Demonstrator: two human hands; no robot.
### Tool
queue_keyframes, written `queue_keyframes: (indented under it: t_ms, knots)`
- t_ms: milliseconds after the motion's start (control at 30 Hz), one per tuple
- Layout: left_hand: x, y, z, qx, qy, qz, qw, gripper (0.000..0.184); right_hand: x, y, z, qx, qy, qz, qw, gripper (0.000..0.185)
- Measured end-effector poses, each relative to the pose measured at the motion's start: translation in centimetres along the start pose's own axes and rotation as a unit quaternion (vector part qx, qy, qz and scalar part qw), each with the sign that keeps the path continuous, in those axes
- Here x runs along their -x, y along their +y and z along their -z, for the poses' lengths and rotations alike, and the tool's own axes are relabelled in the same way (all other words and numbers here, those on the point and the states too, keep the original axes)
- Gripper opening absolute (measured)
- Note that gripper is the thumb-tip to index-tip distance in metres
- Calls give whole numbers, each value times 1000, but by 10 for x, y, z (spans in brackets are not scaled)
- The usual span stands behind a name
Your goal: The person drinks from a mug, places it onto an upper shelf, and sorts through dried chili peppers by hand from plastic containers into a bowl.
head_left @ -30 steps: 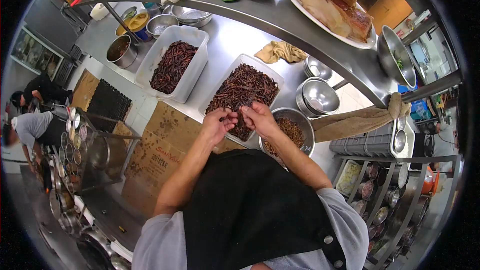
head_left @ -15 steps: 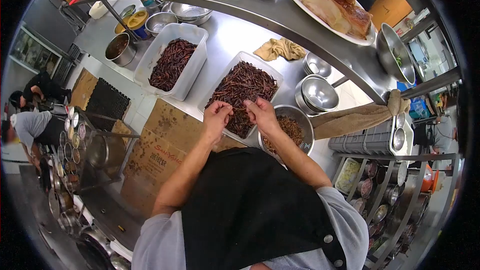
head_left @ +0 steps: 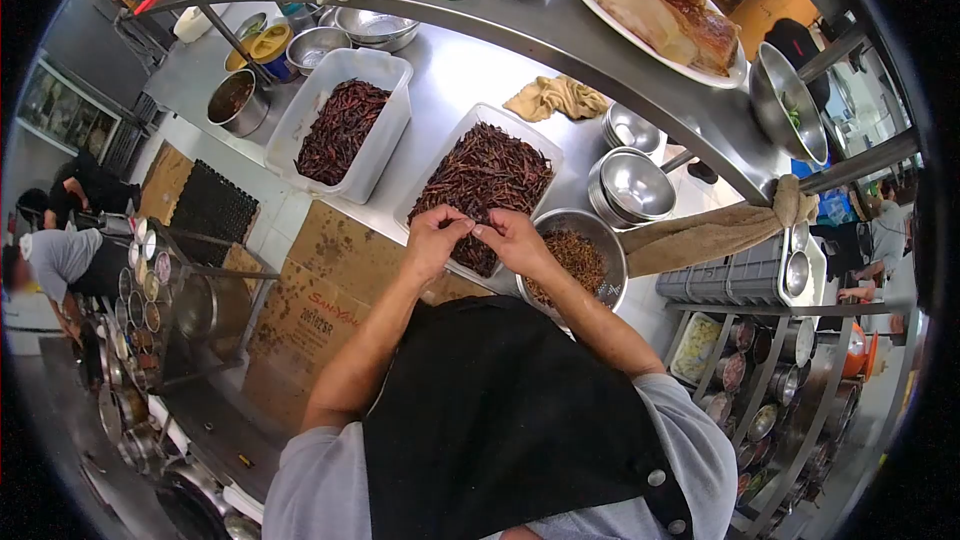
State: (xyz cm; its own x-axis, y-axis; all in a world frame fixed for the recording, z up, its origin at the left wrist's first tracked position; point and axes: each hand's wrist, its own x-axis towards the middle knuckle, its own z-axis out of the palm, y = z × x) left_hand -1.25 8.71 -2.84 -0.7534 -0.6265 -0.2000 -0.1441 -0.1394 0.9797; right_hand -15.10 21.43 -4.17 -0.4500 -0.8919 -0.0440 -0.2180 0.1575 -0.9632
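Observation:
Over the near end of a white plastic tub (head_left: 552,152), my left hand (head_left: 436,240) and my right hand (head_left: 512,240) meet with their fingertips pinched together. A dried chilli seems to be between them, mostly hidden by the fingers. Long, dark red dried chillies (head_left: 485,170) fill this tub. Just right of my right hand, a perforated metal colander (head_left: 618,258) holds small brownish bits (head_left: 575,258), too fine to make out. To the left stands a deeper translucent tub (head_left: 385,140) with more dried chillies (head_left: 342,132) in it.
A tan cloth (head_left: 555,97) and stacked metal bowls (head_left: 638,185) lie on the steel table. Overhead, a steel shelf (head_left: 500,15) carries a plate of meat-like slabs (head_left: 650,5). A brown towel (head_left: 700,238) hangs at right. At far left, a person (head_left: 65,265) bends over pots.
My hands have come together from slightly apart, so the fingertips now meet over the chillies. The view has shifted slightly.

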Motion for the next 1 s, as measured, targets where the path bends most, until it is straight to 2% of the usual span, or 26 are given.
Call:
queue_keyframes:
  t_ms: [33,67,100,133,167,200,233,300,367,433,500,533,600,800,967,1000]
  knots:
    - [0,0,2,0,0,0,1000,8,0,7,-2,-9,-5,5,1000,25]
    - [0,0,4,62,-27,52,996,7,2,3,-2,-9,-6,5,1000,25]
    - [0,1,7,124,-54,103,985,6,4,-1,-1,-105,-28,-21,994,24]
    - [-1,-4,9,125,-53,103,985,6,5,-6,-1,-200,-51,-46,977,22]
    - [-1,-8,11,241,-77,141,957,6,5,-9,1,-200,-53,-46,977,22]
    - [-1,-12,12,352,-99,176,914,6,6,-11,3,-274,-86,-78,955,21]
    - [0,-16,11,353,-99,176,914,6,8,-14,5,-347,-116,-111,924,19]
    - [3,-12,5,369,-39,180,911,7,7,-27,7,-324,-106,-113,933,19]
    - [4,-2,10,326,-47,167,929,8,2,-27,9,-303,-98,-115,941,20]
    - [6,10,11,282,-51,154,946,10,-4,-15,10,-184,-85,-119,972,19]
    - [7,22,2,106,-46,82,990,14,-5,-9,9,-169,-92,-110,975,19]
    - [5,17,0,107,-46,82,990,14,-6,-7,8,-153,-97,-99,978,19]
    - [0,9,-4,1,-11,-12,1000,15,-7,-4,7,-159,-104,-116,975,19]
    - [-6,5,0,137,88,52,985,10,-6,-15,13,-191,-91,-157,965,19]
    - [-9,8,8,157,93,57,982,11,-12,1,9,-158,-67,-155,973,21]
    - [-10,8,8,157,95,52,982,11,-13,4,7,-125,-28,-123,984,21]
